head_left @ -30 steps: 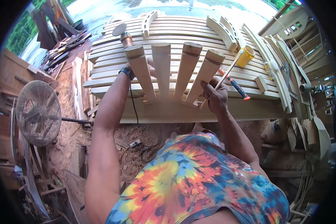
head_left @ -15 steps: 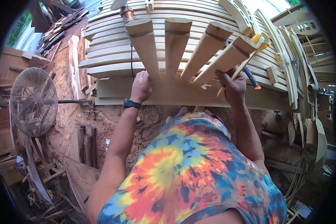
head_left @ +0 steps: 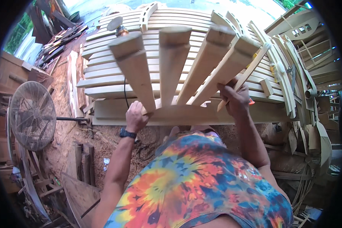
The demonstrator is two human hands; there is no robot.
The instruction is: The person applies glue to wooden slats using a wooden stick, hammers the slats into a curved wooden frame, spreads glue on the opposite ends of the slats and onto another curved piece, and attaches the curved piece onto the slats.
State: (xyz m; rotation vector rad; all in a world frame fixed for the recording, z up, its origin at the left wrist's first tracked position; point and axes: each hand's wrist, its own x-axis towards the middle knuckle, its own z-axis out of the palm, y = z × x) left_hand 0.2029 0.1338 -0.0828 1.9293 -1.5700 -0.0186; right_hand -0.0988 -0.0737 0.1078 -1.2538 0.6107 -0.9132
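A fan of several pale wooden slats (head_left: pixel 174 57), joined at their lower ends, is tilted up toward me over a slatted workbench (head_left: pixel 102 78). My left hand (head_left: pixel 136 117), with a dark watch on its wrist, grips the base of the leftmost slat. My right hand (head_left: pixel 235 99) is closed around the base of the rightmost slat, together with a thin wooden strip (head_left: pixel 252 70). An orange tool tip (head_left: pixel 251 101) peeks out just past that hand. A wide board (head_left: pixel 186 114) lies across the bench's front edge under both hands.
A round cage fan (head_left: pixel 32 114) stands on the dirt floor at the left. Curved wooden parts and offcuts (head_left: pixel 292 76) crowd the right side. A sander-like tool (head_left: pixel 117 27) rests on the bench's far left. Scrap boards (head_left: pixel 81 163) lean near my left leg.
The fan of slats has been lifted and tipped up closer to me. My left hand slid down from the middle of the left slat to its base. My right hand stayed at the right slat.
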